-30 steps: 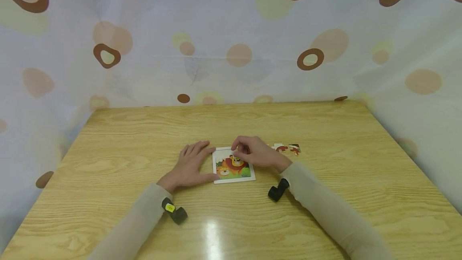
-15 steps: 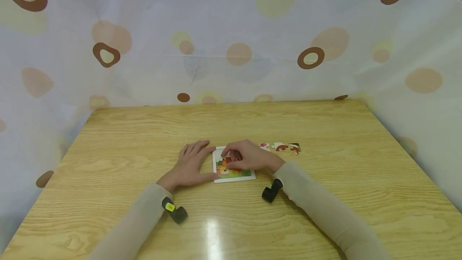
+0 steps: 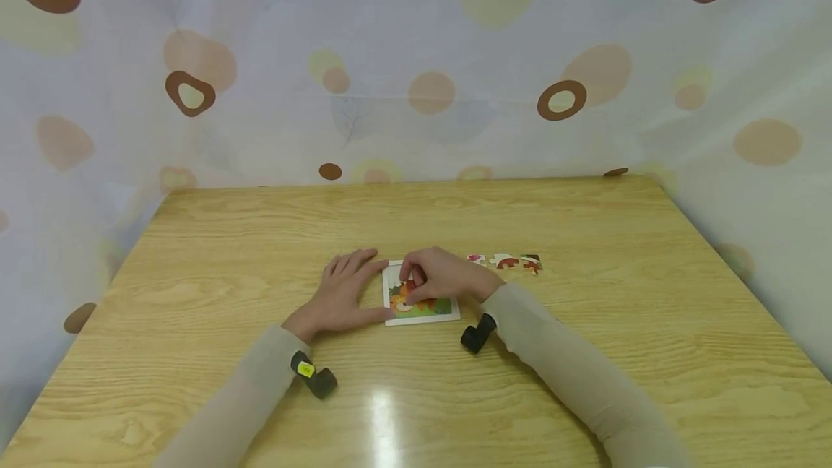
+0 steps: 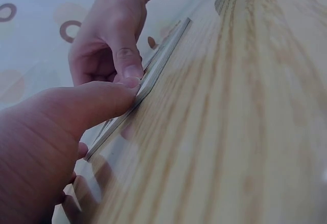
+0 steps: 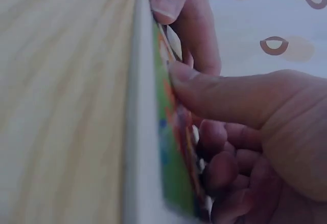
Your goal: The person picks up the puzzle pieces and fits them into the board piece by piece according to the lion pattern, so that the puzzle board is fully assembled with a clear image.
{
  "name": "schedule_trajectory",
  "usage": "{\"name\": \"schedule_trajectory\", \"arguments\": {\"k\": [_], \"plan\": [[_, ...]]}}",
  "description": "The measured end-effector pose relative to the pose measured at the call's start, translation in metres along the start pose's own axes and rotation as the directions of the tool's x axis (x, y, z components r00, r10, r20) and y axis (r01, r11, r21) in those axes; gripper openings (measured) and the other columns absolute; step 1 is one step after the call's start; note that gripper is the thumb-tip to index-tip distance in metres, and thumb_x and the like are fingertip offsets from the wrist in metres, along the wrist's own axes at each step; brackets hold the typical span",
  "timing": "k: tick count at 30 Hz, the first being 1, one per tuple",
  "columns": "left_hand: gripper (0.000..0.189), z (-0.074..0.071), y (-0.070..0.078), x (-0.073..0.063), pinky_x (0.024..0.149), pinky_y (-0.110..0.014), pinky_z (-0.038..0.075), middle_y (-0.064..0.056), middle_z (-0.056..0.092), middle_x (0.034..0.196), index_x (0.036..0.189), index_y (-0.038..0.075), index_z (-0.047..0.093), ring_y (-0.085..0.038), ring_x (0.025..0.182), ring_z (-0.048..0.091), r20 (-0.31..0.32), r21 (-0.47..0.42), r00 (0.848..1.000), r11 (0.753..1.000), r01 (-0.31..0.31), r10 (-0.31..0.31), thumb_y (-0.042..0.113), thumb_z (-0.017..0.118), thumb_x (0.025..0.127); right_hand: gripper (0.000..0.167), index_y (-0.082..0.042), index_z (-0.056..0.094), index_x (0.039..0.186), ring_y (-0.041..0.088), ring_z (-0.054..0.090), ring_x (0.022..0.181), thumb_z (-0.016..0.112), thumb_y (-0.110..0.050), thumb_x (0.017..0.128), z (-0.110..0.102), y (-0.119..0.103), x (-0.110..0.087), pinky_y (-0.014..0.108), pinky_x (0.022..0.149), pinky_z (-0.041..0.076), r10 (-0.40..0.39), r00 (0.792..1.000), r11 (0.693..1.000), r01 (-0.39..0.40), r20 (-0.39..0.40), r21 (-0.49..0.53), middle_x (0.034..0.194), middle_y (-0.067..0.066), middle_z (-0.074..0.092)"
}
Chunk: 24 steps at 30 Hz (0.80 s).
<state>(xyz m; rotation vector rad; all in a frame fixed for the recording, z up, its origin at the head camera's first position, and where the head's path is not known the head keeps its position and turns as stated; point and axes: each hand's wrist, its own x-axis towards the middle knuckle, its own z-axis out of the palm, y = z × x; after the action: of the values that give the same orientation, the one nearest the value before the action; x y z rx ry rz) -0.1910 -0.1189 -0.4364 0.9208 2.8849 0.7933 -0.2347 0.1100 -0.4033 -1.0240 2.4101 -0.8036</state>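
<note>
A white-framed jigsaw puzzle with a lion picture lies on the wooden table. My left hand rests along its left side, thumb at the near corner and forefinger at the far corner, fingers straight and spread. Over the picture, my right hand pinches a puzzle piece at the left part of the board between thumb and forefinger; most of the piece is hidden. In the right wrist view that thumb touches the green and orange picture, close to the left thumb. The other right fingers are curled.
Several loose puzzle pieces lie in a row on the table beyond the right hand. A patterned curtain surrounds the table at the back and sides. Both wrists carry small black cameras.
My right hand has moved left and a little down across the puzzle to its left part, uncovering one more loose piece in the row. The left hand has stayed at the frame.
</note>
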Motion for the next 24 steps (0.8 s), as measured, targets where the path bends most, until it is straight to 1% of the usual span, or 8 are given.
{"name": "schedule_trajectory", "arguments": {"k": [4,10,15,19,22,24], "plan": [[0.079,-0.002,0.002,-0.001,0.112,-0.062,0.012,-0.016,0.03,0.153,0.144,0.013,0.043,-0.037,0.14,0.026,0.012,-0.001,1.0,1.0,0.015,-0.015,0.052,0.069,0.08,0.026,-0.006,0.061,0.098,0.006,0.046,0.058,0.078,-0.018,0.082,-0.002,-0.004,0.003,0.018,0.058,0.041,0.037,0.999,0.999,-0.037,0.019,-0.013,0.067,-0.004,0.052],[0.079,-0.004,0.005,0.0,0.113,-0.061,0.012,-0.015,0.03,0.153,0.144,0.012,0.043,-0.037,0.14,0.025,0.026,-0.005,0.999,0.999,0.037,-0.037,0.051,0.069,0.08,0.027,-0.007,0.061,0.099,0.006,0.045,0.058,0.079,-0.018,0.081,-0.003,-0.006,0.003,0.019,0.058,0.04,0.048,0.999,0.998,-0.048,0.008,-0.034,0.067,-0.004,0.051],[0.081,-0.006,0.005,0.0,0.114,-0.06,0.011,-0.015,0.029,0.154,0.144,0.012,0.043,-0.037,0.14,0.025,0.033,-0.011,0.998,0.999,0.049,-0.049,0.05,0.07,0.079,0.029,-0.007,0.057,0.1,0.007,0.047,0.063,0.078,-0.016,0.082,-0.002,-0.006,0.004,0.019,0.061,0.041,0.036,0.999,0.999,-0.035,0.016,-0.011,0.073,-0.002,0.053],[0.08,-0.006,0.005,-0.001,0.114,-0.061,0.011,-0.015,0.03,0.154,0.144,0.012,0.043,-0.037,0.141,0.025,0.031,-0.012,0.998,0.999,0.053,-0.053,0.051,0.07,0.079,0.03,-0.008,0.054,0.1,0.009,0.046,0.07,0.077,-0.016,0.082,-0.001,-0.003,0.005,0.021,0.064,0.041,0.007,1.0,1.0,-0.007,0.012,0.011,0.081,-0.001,0.053],[0.08,-0.005,0.005,0.0,0.114,-0.061,0.011,-0.015,0.03,0.154,0.143,0.012,0.043,-0.036,0.141,0.025,0.027,-0.016,0.998,0.999,0.051,-0.05,0.051,0.07,0.079,0.029,-0.009,0.055,0.099,0.01,0.045,0.068,0.077,-0.015,0.082,0.001,0.001,0.004,0.021,0.063,0.04,-0.031,0.999,0.999,0.031,-0.017,0.025,0.084,0.0,0.055],[0.08,-0.005,0.005,0.001,0.114,-0.061,0.012,-0.015,0.031,0.153,0.143,0.012,0.043,-0.036,0.141,0.025,0.027,-0.016,0.999,0.999,0.048,-0.047,0.052,0.069,0.079,0.029,-0.01,0.056,0.101,0.01,0.044,0.064,0.078,-0.015,0.082,0.003,0.005,0.003,0.021,0.06,0.04,-0.041,0.998,0.998,0.043,-0.038,0.054,0.086,0.0,0.056]]}}
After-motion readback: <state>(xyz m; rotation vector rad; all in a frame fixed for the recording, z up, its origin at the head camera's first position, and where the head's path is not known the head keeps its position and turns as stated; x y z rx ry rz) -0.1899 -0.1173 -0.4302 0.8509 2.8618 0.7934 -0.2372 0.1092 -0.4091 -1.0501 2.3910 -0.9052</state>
